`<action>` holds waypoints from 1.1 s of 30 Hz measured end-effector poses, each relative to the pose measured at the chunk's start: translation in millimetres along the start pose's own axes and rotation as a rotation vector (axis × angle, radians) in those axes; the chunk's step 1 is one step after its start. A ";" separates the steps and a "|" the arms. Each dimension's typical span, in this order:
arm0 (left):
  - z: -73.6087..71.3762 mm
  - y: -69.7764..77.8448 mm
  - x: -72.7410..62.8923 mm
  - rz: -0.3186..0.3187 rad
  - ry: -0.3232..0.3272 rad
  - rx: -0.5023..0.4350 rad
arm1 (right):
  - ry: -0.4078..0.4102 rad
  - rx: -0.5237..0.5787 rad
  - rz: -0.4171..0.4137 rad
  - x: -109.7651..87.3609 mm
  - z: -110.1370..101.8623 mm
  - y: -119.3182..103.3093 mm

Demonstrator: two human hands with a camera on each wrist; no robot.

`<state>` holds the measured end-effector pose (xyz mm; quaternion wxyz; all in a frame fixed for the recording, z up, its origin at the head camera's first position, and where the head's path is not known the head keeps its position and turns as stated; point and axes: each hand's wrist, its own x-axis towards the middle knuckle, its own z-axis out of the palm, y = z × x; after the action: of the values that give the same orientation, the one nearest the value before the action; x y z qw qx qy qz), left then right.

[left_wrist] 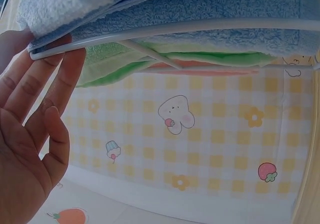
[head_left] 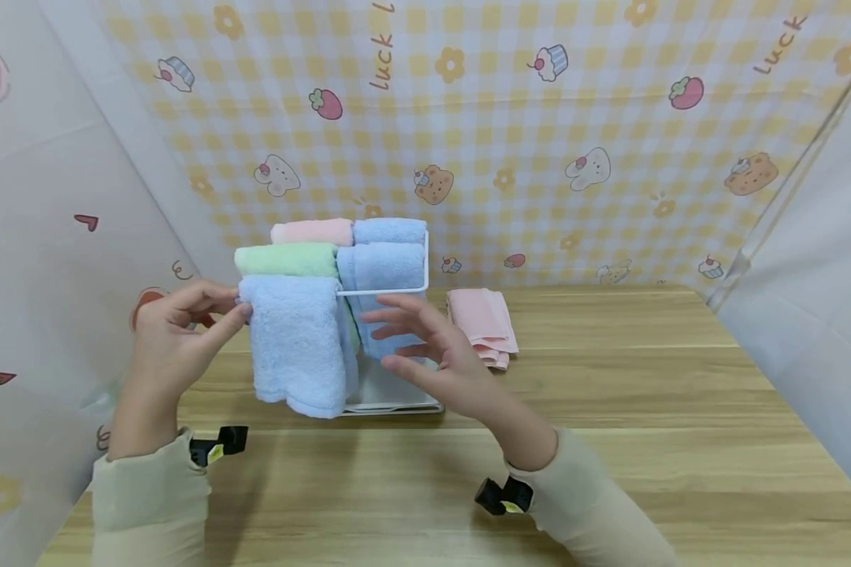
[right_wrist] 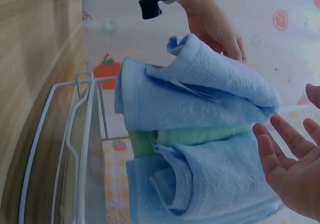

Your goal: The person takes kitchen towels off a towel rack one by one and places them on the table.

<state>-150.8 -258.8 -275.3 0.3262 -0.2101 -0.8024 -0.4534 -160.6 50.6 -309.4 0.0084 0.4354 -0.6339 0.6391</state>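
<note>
A light blue towel (head_left: 294, 339) hangs folded over the front of a white wire rack (head_left: 426, 260). My left hand (head_left: 177, 331) pinches this towel's upper left edge between thumb and fingers. In the left wrist view, its fingertips (left_wrist: 72, 59) touch the rack's rod end under the cloth. My right hand (head_left: 443, 354) hovers just right of the towel with fingers spread and nothing held. Behind the front towel hang a green towel (head_left: 287, 258), a pink towel (head_left: 312, 231) and more blue towels (head_left: 383, 268), partly hidden.
A folded pink cloth (head_left: 478, 315) lies on the wooden table (head_left: 610, 441), right of the rack. The rack's pale base tray (head_left: 390, 390) shows under the towels. A patterned curtain (head_left: 510, 150) stands behind, with white cloth walls at both sides.
</note>
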 end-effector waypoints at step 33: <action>1.8 -4.1 -0.5 0.025 0.012 -0.022 | -0.086 0.029 0.141 69.3 40.7 4.0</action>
<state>-153.7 -259.3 -278.7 0.3344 -0.2210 -0.7926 -0.4595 -183.7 -20.9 -280.7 -0.0701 0.4168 -0.6536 0.6278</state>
